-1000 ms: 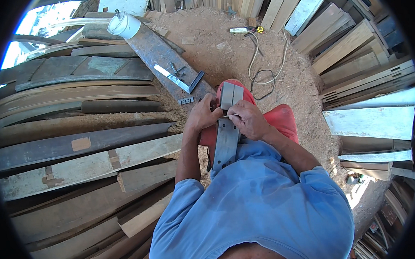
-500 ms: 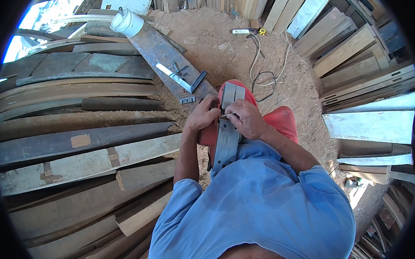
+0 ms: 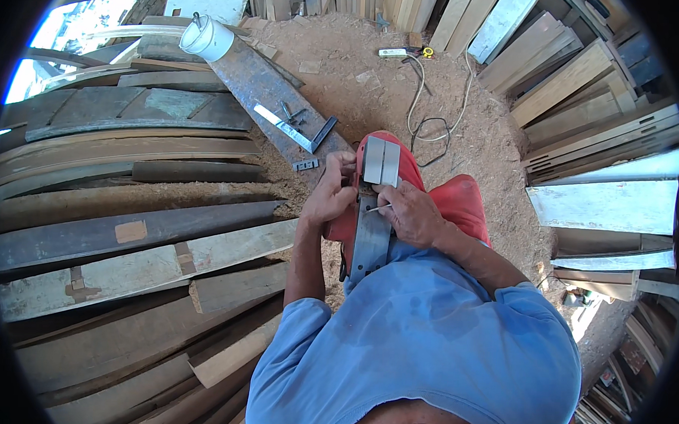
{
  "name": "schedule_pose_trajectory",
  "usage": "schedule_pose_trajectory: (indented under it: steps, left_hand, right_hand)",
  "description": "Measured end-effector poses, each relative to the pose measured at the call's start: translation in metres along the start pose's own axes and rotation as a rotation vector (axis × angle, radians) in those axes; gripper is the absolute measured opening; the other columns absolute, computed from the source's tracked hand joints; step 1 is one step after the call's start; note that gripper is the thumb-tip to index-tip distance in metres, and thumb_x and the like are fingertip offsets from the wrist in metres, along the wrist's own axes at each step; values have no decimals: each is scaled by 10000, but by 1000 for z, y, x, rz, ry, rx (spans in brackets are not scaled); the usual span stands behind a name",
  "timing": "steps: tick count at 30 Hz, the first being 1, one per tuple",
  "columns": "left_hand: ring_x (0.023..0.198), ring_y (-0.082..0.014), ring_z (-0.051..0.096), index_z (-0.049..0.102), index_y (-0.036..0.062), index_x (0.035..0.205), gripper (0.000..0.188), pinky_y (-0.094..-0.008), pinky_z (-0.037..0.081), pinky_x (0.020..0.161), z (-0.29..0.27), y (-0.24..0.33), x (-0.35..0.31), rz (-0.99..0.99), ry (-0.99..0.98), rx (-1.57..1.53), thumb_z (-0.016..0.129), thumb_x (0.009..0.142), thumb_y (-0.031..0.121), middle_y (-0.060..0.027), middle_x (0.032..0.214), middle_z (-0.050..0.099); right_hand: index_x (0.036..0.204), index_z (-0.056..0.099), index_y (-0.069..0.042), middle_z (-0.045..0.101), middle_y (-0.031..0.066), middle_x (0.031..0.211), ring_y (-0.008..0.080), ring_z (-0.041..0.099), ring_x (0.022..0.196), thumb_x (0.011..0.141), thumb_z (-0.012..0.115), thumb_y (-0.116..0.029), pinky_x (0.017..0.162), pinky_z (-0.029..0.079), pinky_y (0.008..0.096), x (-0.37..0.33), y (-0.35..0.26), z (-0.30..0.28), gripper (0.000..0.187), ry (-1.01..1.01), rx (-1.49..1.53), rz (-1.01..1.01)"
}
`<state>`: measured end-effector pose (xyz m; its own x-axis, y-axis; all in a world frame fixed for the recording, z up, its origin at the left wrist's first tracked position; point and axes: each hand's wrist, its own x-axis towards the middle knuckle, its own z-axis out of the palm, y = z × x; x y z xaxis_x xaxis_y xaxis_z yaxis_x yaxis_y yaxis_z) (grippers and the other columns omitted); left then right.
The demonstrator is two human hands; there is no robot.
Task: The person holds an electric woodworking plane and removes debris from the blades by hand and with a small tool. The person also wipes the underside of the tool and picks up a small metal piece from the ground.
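On my red-trousered lap an electric hand planer (image 3: pixel 371 239) rests with its flat grey metal sole upward. Its grooved end plate (image 3: pixel 381 162) points away from me, and a dark gap crosses the body between the two plates. My left hand (image 3: pixel 330 191) is wrapped round the planer's left side at that gap, thumb at the edge. Above the sole, just right of the gap, my right hand (image 3: pixel 416 215) pinches a thin metal rod-like tool (image 3: pixel 379 208). What kind of tool it is, I cannot make out.
A board (image 3: pixel 254 78) ahead carries a white bucket (image 3: pixel 207 38), a try square (image 3: pixel 301 134) and a small metal block (image 3: pixel 306 165). Stacked planks (image 3: pixel 137 224) fill the left; more timber (image 3: pixel 565 78) leans at right. A pale cord (image 3: pixel 413 110) and yellow tape measure (image 3: pixel 428 52) lie on the sawdust floor.
My right hand has drawn back from the gap, down and to the right, with the thin tool, uncovering more of the end plate. My left hand stays on the planer.
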<state>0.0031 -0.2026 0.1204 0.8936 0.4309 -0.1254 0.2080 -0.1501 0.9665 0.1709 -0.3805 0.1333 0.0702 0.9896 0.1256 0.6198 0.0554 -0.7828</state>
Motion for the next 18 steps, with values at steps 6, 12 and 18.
schedule_pose_trajectory:
  steps: [6, 12, 18]
  left_hand:
    - [1381, -247, 411, 300, 10, 1465, 682, -404, 277, 1194, -13, -7, -5, 113, -158, 95, 626, 867, -15, -165, 1417, 462]
    - [1366, -227, 425, 336, 27, 1460, 612, -384, 307, 1170, -15, -21, -3, 98, -170, -29, 664, 945, 52, -141, 1413, 475]
    - [1379, -231, 427, 330, 23, 1458, 566, -388, 311, 1172, -11, -12, -6, 97, -166, -53, 635, 983, 61, -152, 1427, 490]
  right_hand:
    - [1069, 548, -76, 651, 148, 969, 379, 663, 917, 959, 656, -166, 796, 508, 496, 9, 4, -1, 179, -85, 63, 73]
    - [996, 614, -71, 651, 141, 948, 371, 665, 906, 959, 658, -175, 781, 508, 480, 12, 18, -22, 119, -67, 361, 142]
    - [984, 674, -96, 603, 114, 965, 315, 610, 992, 943, 665, -173, 893, 481, 443, 6, 19, -48, 87, 2, -57, 174]
